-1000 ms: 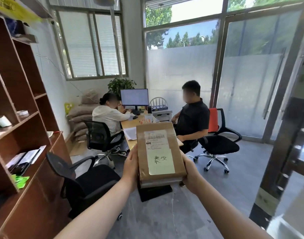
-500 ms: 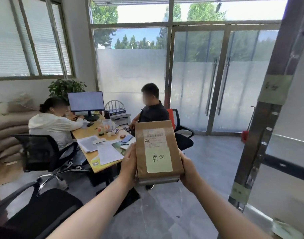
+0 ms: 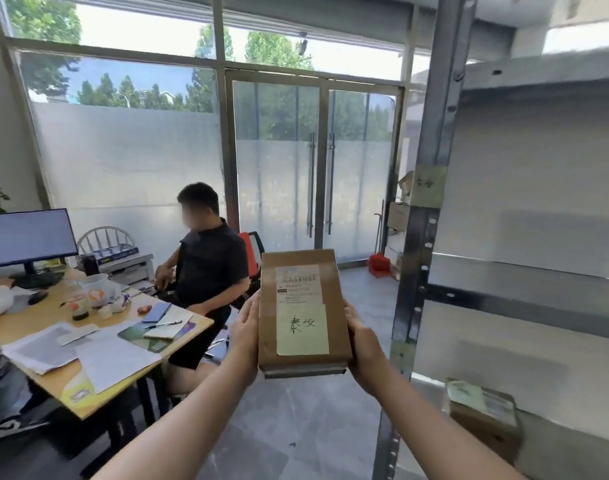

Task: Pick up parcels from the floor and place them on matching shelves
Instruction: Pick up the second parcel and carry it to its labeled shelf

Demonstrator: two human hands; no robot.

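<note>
The one view came from a camera worn on the person's head, looking forward and a little down along both forearms (image 3: 178, 424). It sat close to the parcel (image 3: 305, 313), which the left hand (image 3: 246, 336) and the right hand (image 3: 362, 344) held up by its sides at the middle of the frame, near enough for the handwriting on its label (image 3: 302, 329) to show. The wide lens bowed straight lines toward the edges. The camera faced the glass doors (image 3: 279, 174) across the room, with the desk (image 3: 29, 323) at lower left and the metal shelving (image 3: 524, 296) close along the right edge.
</note>
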